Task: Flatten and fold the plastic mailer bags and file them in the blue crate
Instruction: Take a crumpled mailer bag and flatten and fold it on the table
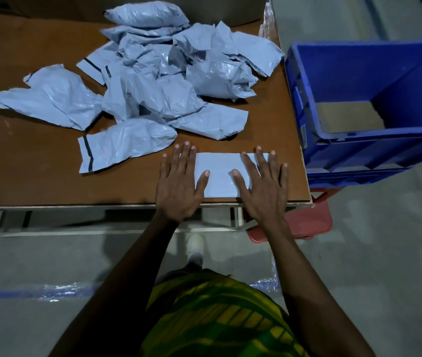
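A flat, folded grey-blue mailer bag (220, 173) lies near the front right edge of the brown table (24, 176). My left hand (179, 184) presses flat on its left end, fingers spread. My right hand (264, 186) presses flat on its right end, fingers spread too. Neither hand grips anything. Behind them a heap of several crumpled grey-blue mailer bags (158, 81) covers the middle and back of the table. The blue crate (354, 153) stands to the right of the table, and its inside looks bare of bags.
A red plastic stool (305, 222) stands under the table's right corner, below the crate. A brown cardboard wall (50, 6) rises at the table's back. Grey floor with a blue line (6, 295) lies in front.
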Demonstrator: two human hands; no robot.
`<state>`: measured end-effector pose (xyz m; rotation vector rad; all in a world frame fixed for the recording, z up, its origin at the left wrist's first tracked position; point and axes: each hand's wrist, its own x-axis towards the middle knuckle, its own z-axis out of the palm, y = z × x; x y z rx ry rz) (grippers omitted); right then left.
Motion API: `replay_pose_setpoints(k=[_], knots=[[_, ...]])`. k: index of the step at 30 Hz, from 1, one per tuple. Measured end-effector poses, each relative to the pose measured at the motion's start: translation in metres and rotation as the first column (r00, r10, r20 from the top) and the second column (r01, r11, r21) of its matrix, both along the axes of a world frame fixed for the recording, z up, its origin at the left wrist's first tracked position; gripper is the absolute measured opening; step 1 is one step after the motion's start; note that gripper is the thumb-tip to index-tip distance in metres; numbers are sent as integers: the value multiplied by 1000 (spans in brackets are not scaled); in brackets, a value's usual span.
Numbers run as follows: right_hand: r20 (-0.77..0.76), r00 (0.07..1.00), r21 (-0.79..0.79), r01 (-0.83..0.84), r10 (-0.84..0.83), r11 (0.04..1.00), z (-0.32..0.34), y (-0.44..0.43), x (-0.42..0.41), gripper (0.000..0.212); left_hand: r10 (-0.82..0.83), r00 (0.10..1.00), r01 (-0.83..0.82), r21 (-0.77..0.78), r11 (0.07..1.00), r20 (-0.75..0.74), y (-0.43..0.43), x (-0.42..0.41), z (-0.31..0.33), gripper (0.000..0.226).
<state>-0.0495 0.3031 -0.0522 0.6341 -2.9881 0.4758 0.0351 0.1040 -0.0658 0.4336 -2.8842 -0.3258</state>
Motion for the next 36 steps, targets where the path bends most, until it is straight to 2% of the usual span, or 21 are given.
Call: replay_pose_setpoints(k=[4,6,11,16,19,22,28,33,36], knots=[[-196,981,-149,-29,-1,988,-3,-1,15,45,-121,984,122,0,992,-129,12,6,17,53],[-218,976,-163,-41,4,986,-6,-2,22,41,-183,966,184,-14,983,-185,27,5,23,44],[-304,953,-228,-76,3,971,-3,-5,23,25,-192,969,193,-10,981,-156,41,4,21,31],[-287,958,-209,-72,9,975,-5,-8,27,27,-179,978,181,13,983,-103,38,7,21,34],[-299,954,-226,-80,9,971,1,-5,32,30,-168,974,177,45,983,-154,37,12,28,31],[-337,941,-226,-115,33,967,3,5,51,26,-87,975,91,12,996,-204,38,35,30,31],[-309,949,-186,-129,66,974,-8,6,64,23,-71,991,69,-22,997,-117,38,54,11,41],[-330,942,-174,-121,58,977,6,-11,68,22,-52,974,69,68,995,-221,30,55,21,36],[-335,935,-161,-177,115,971,1,-26,69,24,-24,985,30,35,999,-169,22,52,24,32]])
